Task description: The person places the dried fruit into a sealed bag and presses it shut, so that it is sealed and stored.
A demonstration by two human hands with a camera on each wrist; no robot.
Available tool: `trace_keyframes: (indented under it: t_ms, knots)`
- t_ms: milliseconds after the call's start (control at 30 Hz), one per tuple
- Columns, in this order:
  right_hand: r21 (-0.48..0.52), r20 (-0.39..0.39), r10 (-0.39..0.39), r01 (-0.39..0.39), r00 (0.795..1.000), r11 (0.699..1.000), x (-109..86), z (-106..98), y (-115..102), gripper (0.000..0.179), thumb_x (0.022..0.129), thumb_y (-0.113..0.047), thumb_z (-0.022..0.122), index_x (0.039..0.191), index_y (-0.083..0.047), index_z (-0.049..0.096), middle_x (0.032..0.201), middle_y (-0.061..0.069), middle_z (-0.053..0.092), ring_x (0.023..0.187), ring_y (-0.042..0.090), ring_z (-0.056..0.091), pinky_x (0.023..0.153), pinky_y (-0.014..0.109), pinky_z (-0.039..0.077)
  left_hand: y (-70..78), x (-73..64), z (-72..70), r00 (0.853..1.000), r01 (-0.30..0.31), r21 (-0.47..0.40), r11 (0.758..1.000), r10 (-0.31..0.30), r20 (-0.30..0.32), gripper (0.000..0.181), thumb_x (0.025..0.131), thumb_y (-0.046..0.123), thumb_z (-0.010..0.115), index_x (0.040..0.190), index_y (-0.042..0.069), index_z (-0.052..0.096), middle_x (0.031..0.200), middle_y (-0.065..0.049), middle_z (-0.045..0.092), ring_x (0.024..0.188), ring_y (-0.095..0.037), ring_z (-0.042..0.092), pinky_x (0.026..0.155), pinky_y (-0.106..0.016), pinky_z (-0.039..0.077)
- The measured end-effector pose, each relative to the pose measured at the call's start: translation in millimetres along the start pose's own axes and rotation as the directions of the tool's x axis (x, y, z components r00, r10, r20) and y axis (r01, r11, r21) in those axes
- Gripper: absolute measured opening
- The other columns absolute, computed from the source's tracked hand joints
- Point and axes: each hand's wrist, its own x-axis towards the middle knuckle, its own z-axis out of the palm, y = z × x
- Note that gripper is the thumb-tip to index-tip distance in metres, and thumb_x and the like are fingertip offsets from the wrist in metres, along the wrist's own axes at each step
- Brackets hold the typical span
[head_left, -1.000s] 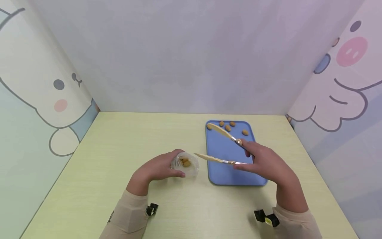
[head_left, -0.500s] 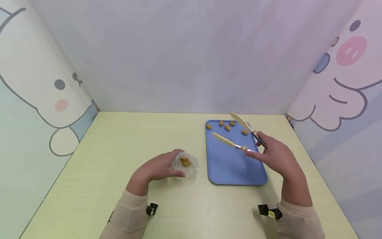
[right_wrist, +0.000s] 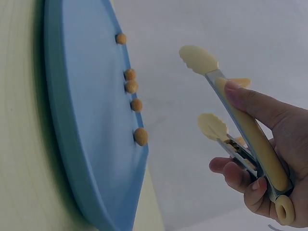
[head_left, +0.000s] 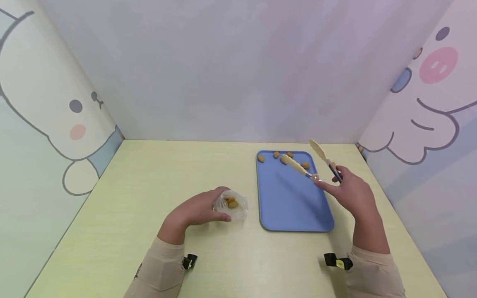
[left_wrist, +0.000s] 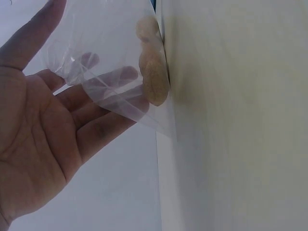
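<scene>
With my left hand (head_left: 203,208) I hold a clear plastic bag (head_left: 238,209) open on the table, its mouth facing up. The thumb and fingers curve around the bag's side, and several brown oval nuts (left_wrist: 156,82) lie at the bottom. In my right hand (head_left: 354,193) I grip cream-tipped tongs (right_wrist: 250,139), their two arms spread apart with nothing between them. The tongs hang above the far right part of a blue tray (head_left: 292,207). Several more nuts (head_left: 261,158) lie along the tray's far end; one tong tip overlaps one in the head view.
The tray lies on a pale wooden table (head_left: 164,165), to the right of the bag. A grey wall (head_left: 238,74) rises behind the table, and side walls with cartoon animals stand left and right.
My right hand has carried the spread tongs from near the bag to the right and away from me, over the tray's far end. The left hand and bag have stayed put.
</scene>
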Motion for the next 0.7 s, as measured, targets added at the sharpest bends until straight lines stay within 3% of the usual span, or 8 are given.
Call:
trace_keyframes:
  t_ms: [167, 400, 700]
  knots:
    - [-0.003, 0.003, 0.020, -0.020, 1.000, 1.000, 4.2, 5.4, 5.6, 0.093, 0.077, -0.080, 0.057, 0.124, -0.001, 0.049, 0.097, 0.017, 0.063, 0.078, 0.029, 0.058, 0.056, 0.034, 0.038, 0.0, 0.1, 0.2, 1.000, 0.011, 0.009, 1.000, -0.011, -0.001, 0.081, 0.078, 0.056, 0.077, 0.144, 0.025, 0.041, 0.113, 0.009, 0.059, 0.102, -0.010, 0.054, 0.095, -0.040, 0.044]
    - [-0.002, 0.047, 0.052, -0.052, 0.998, 0.999, 7.8, 10.4, 11.0, 0.104, 0.077, -0.080, 0.056, 0.135, 0.005, 0.043, 0.098, 0.018, 0.064, 0.081, 0.030, 0.060, 0.057, 0.034, 0.040, 1.9, -0.4, 0.1, 1.000, 0.016, 0.003, 1.000, -0.016, 0.005, 0.080, 0.078, 0.054, 0.077, 0.144, 0.027, 0.041, 0.113, 0.011, 0.058, 0.103, -0.010, 0.053, 0.096, -0.040, 0.044]
    - [-0.011, 0.142, 0.084, -0.084, 0.986, 0.996, 9.9, 12.9, 16.2, 0.108, 0.075, -0.085, 0.052, 0.135, 0.004, 0.042, 0.076, 0.007, 0.067, 0.062, 0.017, 0.063, 0.052, 0.032, 0.040, 1.6, -0.6, -0.7, 1.000, 0.016, 0.008, 1.000, -0.016, 0.005, 0.080, 0.078, 0.056, 0.077, 0.144, 0.027, 0.041, 0.111, 0.013, 0.057, 0.103, -0.010, 0.053, 0.095, -0.040, 0.044]
